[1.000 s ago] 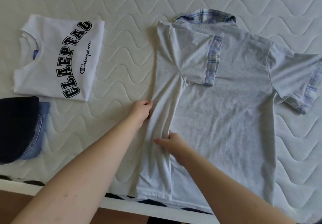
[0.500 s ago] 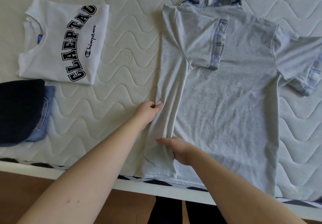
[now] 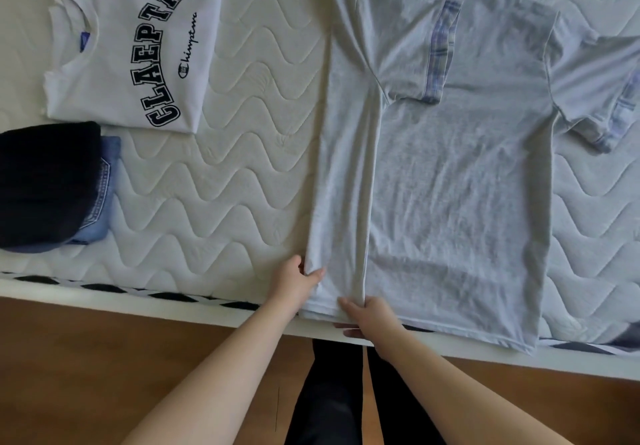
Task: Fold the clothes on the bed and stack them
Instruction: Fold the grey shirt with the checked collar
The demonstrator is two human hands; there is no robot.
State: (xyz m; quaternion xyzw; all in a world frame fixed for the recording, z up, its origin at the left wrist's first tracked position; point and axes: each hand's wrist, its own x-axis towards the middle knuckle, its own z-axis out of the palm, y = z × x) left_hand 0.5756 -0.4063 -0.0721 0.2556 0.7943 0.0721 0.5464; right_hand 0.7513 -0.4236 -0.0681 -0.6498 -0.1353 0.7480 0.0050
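Sliding nearer since a second ago, both hands now sit at the bottom hem of the grey shirt (image 3: 450,185) — before, they were halfway up its folded left side. The left hand (image 3: 294,280) pinches the fold's outer edge. The right hand (image 3: 369,316) grips the hem — thumb on top. The shirt lies flat on the bed (image 3: 242,167), right of the folded white shirt (image 3: 114,53) and dark stack (image 3: 45,185).

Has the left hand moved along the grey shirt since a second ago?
Yes. The left hand has slid down the grey shirt, from mid-length to near its bottom hem.
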